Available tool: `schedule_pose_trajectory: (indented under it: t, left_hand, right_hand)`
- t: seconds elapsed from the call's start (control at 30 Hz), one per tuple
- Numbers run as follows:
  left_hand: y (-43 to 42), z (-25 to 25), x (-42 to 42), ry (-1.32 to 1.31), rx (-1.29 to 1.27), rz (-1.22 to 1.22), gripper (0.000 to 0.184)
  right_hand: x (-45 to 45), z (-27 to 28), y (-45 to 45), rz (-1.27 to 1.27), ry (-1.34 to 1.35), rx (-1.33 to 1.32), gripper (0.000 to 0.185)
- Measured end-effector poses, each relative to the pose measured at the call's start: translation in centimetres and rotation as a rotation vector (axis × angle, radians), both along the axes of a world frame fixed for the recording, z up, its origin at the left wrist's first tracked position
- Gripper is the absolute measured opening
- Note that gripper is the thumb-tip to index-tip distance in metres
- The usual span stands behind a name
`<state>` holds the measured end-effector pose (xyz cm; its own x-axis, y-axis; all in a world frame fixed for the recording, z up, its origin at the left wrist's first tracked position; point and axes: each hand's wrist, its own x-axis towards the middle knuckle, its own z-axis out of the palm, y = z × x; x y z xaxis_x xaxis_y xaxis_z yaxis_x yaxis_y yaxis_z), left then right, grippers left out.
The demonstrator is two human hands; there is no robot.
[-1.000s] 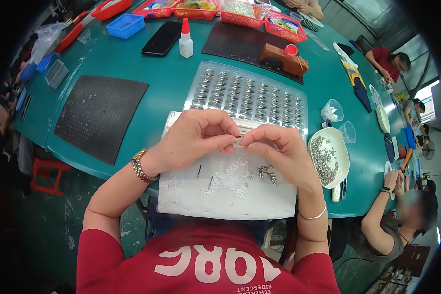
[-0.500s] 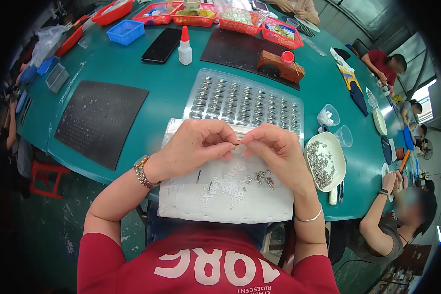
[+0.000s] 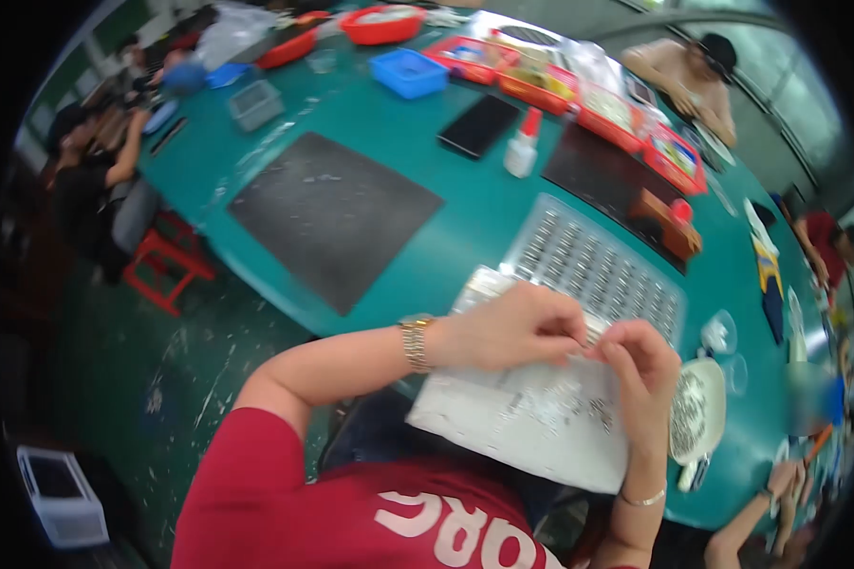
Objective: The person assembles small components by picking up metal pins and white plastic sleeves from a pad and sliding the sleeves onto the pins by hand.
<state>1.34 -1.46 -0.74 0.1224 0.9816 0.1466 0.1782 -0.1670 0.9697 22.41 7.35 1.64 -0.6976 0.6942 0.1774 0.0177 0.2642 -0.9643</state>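
My left hand [image 3: 522,327] and my right hand [image 3: 643,360] meet fingertip to fingertip above a white pad [image 3: 484,427] at the table's edge. Thumb and forefinger are pinched on each side. Whatever sits between them is too small and blurred to name. Below my fingers, tiny clear pieces [image 3: 533,410] lie scattered on the pad. A little heap of small metal parts [image 3: 601,412] is close to my right hand. Just beyond the pad stands a clear plastic tray [image 3: 612,239] filled with rows of metal pieces.
To the right, a white dish [image 3: 717,398] holds small metal parts. Farther back are a glue bottle [image 3: 521,150], a black phone [image 3: 479,126], a wooden block [image 3: 664,223] and red baskets [image 3: 609,128]. A dark mat [image 3: 337,223] lies left. Other people sit around the table.
The view has swung left and tilted, so the table and tray appear farther right. My hands keep their fingertip-to-fingertip pinch over the pad.
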Motion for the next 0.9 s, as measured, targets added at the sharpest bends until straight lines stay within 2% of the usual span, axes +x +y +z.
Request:
schedule_pose_trajectory:
  t: [0.1,0.4,0.8,0.9]
  left_hand:
    - [-0.2,0.1,0.0,-0.022,0.064,-0.008,0.011]
    - [0.0,-0.3,0.2,-0.029,0.086,-0.014,0.012]
    - [-0.1,-0.1,0.3,-0.065,0.085,-0.023,0.012]
    - [-0.3,0.2,0.3,-0.058,0.086,-0.021,0.012]
  right_hand:
    - [-0.2,-0.9,0.1,-0.014,-0.025,0.364,0.010]
    - [-0.6,-0.9,-0.5,-0.055,-0.077,0.480,0.010]
    - [-0.5,-1.7,-0.2,-0.065,-0.024,0.382,0.008]
    - [-0.4,-1.9,-0.2,-0.072,0.010,0.291,0.007]
